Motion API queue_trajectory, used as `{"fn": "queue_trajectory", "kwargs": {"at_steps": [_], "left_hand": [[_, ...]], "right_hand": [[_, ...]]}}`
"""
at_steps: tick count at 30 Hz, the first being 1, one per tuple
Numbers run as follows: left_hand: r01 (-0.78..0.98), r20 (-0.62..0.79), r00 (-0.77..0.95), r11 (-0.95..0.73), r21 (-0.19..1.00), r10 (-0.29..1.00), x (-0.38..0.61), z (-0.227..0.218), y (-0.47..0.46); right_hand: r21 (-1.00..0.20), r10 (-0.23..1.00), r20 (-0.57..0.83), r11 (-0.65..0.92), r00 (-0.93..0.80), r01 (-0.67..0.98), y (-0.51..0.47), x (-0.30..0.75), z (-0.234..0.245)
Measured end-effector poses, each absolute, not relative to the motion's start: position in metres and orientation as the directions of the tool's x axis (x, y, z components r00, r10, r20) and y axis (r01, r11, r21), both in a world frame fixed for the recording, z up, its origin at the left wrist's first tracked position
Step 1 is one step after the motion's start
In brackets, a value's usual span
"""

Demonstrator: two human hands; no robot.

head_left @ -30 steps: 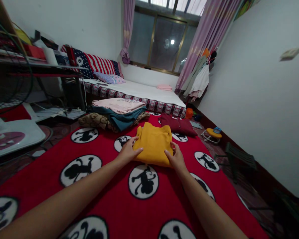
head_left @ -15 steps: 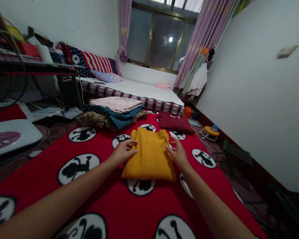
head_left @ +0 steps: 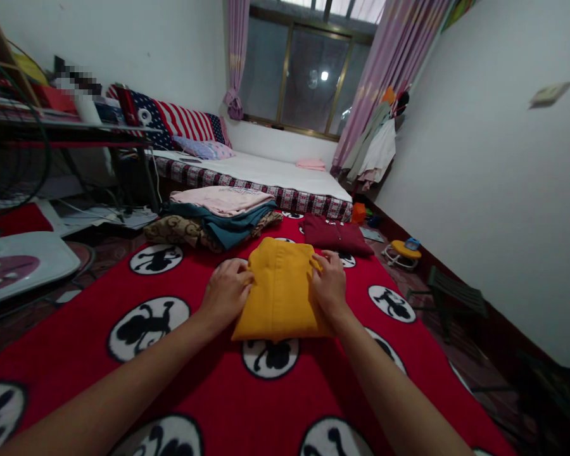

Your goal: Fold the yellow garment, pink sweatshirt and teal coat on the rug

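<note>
Head view: a folded, roughly rectangular yellow garment (head_left: pixel 280 288) of soft cloth lies on the fleecy red blanket (head_left: pixel 194 380), which is printed with round black-and-white patches. The left hand (head_left: pixel 225 292) and right hand (head_left: pixel 329 283) clasp its side edges, fingers curled into the cloth.

Matt yellow cloth garment (head_left: pixel 279 288), seemingly fleecy red blanket (head_left: pixel 266 392)

A folded yellow garment (head_left: pixel 280 291) lies flat on a red blanket (head_left: pixel 194 380) printed with black-and-white roundels. The left hand (head_left: pixel 228 292) curls over its edge at 9 o'clock and the right hand (head_left: pixel 329 285) grips the edge at 3 o'clock. From the garment, a stack of folded clothes (head_left: pixel 221 212) sits at 11 o'clock and a maroon garment (head_left: pixel 335 235) at 1 o'clock. A low bed (head_left: pixel 266 174) stands beyond at 12 o'clock.
</note>
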State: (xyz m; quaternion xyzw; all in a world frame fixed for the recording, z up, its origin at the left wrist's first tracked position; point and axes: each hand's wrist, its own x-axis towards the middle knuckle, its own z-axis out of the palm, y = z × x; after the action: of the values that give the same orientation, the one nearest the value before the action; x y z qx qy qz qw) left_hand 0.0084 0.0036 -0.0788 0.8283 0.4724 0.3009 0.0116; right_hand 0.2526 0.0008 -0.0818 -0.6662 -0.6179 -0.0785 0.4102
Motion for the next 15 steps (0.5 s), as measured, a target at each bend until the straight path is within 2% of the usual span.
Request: {"fn": "queue_trajectory", "kwargs": {"at_steps": [2, 4, 6, 10, 13, 15], "left_hand": [[0.687, 0.497, 0.477, -0.661, 0.304, 0.724, 0.027, -0.074, 0.003], [0.601, 0.438, 0.578, -0.722, 0.342, 0.689, 0.049, -0.076, 0.008], [0.609, 0.353, 0.607, -0.702, 0.37, 0.712, 0.066, -0.084, 0.021], [0.728, 0.289, 0.497, -0.574, 0.374, 0.818, 0.079, -0.107, 0.055], [0.786, 0.347, 0.34, -0.467, 0.405, 0.874, 0.075, -0.118, 0.073], [0.798, 0.373, 0.202, -0.373, 0.473, 0.906, 0.071, -0.121, 0.08]], "right_hand": [[-0.386, 0.79, 0.605, 0.183, 0.098, 0.904, 0.0, 0.236, -0.078], [-0.348, 0.846, 0.532, 0.24, -0.02, 0.906, 0.003, 0.222, -0.078], [-0.314, 0.903, 0.426, 0.204, -0.054, 0.927, 0.009, 0.217, -0.084], [-0.307, 0.96, 0.259, -0.019, 0.103, 0.952, 0.023, 0.232, -0.104], [-0.346, 0.95, 0.263, -0.067, 0.165, 0.936, 0.028, 0.245, -0.116], [-0.4, 0.933, 0.311, -0.044, 0.18, 0.916, 0.029, 0.25, -0.122]]}}
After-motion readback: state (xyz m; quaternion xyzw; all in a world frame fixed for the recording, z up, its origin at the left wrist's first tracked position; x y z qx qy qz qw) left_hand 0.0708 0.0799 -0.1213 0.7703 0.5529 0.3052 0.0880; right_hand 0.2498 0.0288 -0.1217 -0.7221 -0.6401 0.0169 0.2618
